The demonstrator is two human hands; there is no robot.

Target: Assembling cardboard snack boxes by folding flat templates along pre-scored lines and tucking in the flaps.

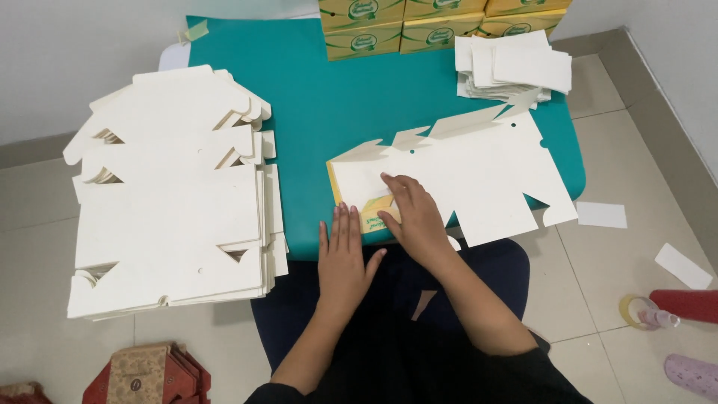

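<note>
Two bare hands rest at the near edge of the teal surface (pixel 321 112). The right hand (pixel 415 213) lies palm down, fingers spread and released, pressing flat on a die-cut carton blank (pixel 479 176); it grips nothing. The left hand (pixel 344 251) lies flat just beside it, fingers straight and together, its tips touching the blank's near left corner, also grasping nothing. The blank is thin matte off-white card, unfolded, with notched flaps, pointed tabs along its far edge and small punched holes. A flap folded over under the right hand shows a glossy yellow and green printed face. It spans the near right part of the surface and overhangs the near and right edges.

Off the left edge sits a tall stack of like blanks (pixel 172 202), plain side up. At the far right corner lies a loose pile of small white cards (pixel 516 67); along the far edge stand yellow printed boxes (pixel 419 26). Loose white slips (pixel 602 215) lie on the tiled floor (pixel 628 150) to the right.
</note>
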